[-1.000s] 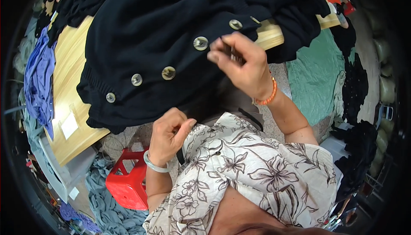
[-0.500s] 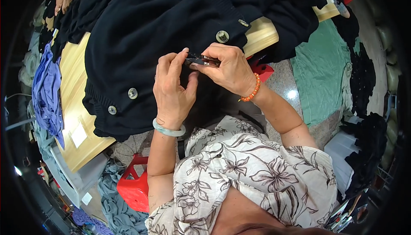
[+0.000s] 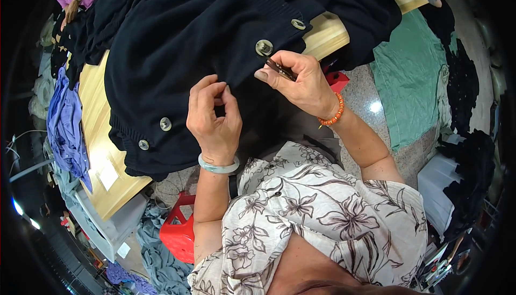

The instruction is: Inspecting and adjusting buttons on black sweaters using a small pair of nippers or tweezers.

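A black knitted garment (image 3: 177, 42) with ribbed edges and several large pale buttons is spread over the wooden table. My right hand (image 3: 303, 83) grips small dark thread snips (image 3: 280, 69), their tip close beside one button (image 3: 264, 47). Another button (image 3: 298, 24) sits farther along the same ribbed band. Over the garment's near part, my left hand (image 3: 215, 117) has thumb and forefinger pinched together; whatever is between them cannot be made out against the black cloth. Two more buttons (image 3: 165, 123) lie to the left of that hand.
The pale wooden tabletop (image 3: 102, 134) shows at left, with purple cloth (image 3: 64, 123) hanging over its edge. A red stool (image 3: 180, 233) stands below. Green cloth (image 3: 408, 80) lies at right, near a white bin (image 3: 438, 187). Another person's hand (image 3: 71, 10) is at far left.
My right hand has moved away from my left with the snips, their tip now near a button. The left hand has come slightly nearer me, its fingers closing into a pinch.
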